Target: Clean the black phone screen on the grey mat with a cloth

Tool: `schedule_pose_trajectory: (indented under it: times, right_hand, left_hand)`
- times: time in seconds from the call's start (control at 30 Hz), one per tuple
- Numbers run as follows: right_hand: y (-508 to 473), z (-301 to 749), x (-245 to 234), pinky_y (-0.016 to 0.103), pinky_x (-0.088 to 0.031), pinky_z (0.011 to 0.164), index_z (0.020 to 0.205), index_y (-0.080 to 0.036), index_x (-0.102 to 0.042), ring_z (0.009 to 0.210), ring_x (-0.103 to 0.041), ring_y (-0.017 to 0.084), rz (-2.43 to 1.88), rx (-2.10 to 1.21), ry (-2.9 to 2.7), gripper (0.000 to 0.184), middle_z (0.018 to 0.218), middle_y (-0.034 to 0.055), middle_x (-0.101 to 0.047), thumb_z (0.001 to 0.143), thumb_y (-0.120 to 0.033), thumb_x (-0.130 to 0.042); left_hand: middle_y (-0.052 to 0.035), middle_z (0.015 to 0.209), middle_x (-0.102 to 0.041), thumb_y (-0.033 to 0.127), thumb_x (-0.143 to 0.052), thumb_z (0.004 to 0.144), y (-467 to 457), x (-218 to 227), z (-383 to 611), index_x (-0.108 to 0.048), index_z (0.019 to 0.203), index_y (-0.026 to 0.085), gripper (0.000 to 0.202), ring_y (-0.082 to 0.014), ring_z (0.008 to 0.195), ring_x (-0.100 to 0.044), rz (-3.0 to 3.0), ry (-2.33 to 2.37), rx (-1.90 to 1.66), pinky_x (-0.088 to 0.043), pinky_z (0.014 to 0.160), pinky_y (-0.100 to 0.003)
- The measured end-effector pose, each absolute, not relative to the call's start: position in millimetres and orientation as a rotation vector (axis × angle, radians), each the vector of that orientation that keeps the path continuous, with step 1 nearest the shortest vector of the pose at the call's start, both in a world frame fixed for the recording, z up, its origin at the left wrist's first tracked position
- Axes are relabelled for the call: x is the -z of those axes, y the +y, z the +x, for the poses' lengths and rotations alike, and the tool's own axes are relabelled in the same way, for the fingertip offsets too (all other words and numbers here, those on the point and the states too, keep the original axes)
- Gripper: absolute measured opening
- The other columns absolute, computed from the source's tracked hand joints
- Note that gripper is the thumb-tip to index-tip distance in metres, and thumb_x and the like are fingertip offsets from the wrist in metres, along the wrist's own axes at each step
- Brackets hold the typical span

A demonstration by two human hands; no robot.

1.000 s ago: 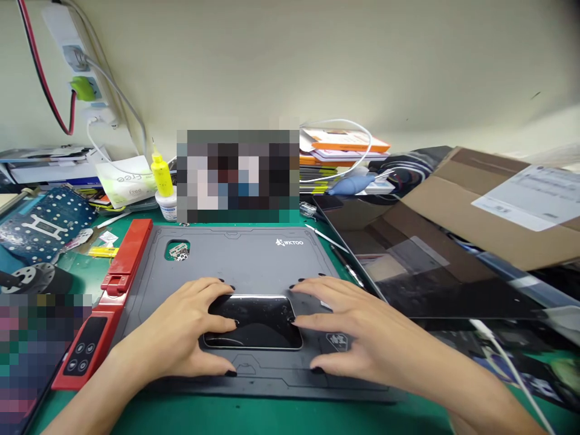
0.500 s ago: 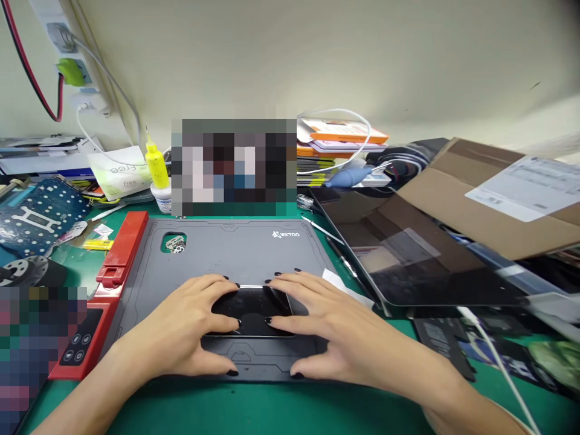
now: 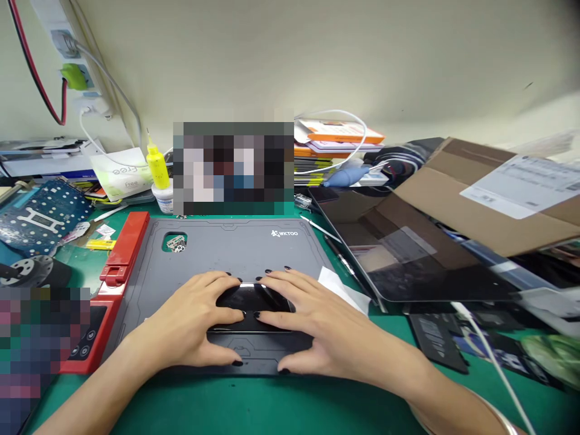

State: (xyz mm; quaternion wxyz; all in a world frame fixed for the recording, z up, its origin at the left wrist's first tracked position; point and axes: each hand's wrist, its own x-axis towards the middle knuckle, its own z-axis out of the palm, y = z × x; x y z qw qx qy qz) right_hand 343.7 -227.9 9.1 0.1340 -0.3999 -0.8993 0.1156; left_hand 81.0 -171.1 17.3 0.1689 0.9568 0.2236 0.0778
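Observation:
A black glossy phone (image 3: 251, 299) lies flat and sideways on the grey work mat (image 3: 226, 254). Its left end is under my left hand (image 3: 193, 323), whose fingers are spread, with the index fingertip resting on the glass and the thumb down on the mat in front. Over the right end, my right hand (image 3: 319, 317) is spread the same way, its index fingertip on the glass and its thumb on the mat. Both ends of the phone are partly hidden by my fingers.
Left of the mat stands a red device with buttons (image 3: 97, 329). Behind are a yellow needle bottle (image 3: 157, 166) and a white tub (image 3: 164, 199). At the right lie a large dark screen (image 3: 408, 260), a cardboard box (image 3: 448, 181), a white cable (image 3: 492, 356) and a white paper piece (image 3: 342, 290).
My two hands have moved slightly closer together over the phone, the right one shifting left. The whole view has shifted a little. The phone stays flat on the mat.

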Motion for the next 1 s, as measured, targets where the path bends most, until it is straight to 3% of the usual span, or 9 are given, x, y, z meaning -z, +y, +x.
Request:
schedule_pose_trajectory:
  times: [0.5,1.0]
  right_hand:
    - [-232.0,336.2,-10.2,0.063,-0.038,0.105,0.118,-0.031,-0.070,0.131,-0.044,0.039,-1.142,-0.270,-2.622,0.059,0.137,0.0169,-0.052,0.064,-0.045,-0.090]
    - [-232.0,351.2,-12.8,0.062,-0.040,0.104,0.105,-0.029,-0.075,0.126,-0.051,0.037,-1.137,-0.218,-2.606,0.042,0.133,0.0146,-0.057,0.068,-0.042,-0.088]
  left_hand:
    - [-0.0174,0.138,-0.053,0.053,-0.078,0.074,-174.4,-17.7,84.7,-0.072,0.111,0.022,0.048,-0.0375,0.130,-0.046,2.770,0.568,-0.230,-0.039,0.107,-0.056]
    - [-0.0156,0.138,-0.054,0.051,-0.076,0.078,-170.0,-27.3,75.1,-0.076,0.102,0.023,0.037,-0.0369,0.131,-0.045,2.774,0.597,-0.205,-0.041,0.107,-0.054]
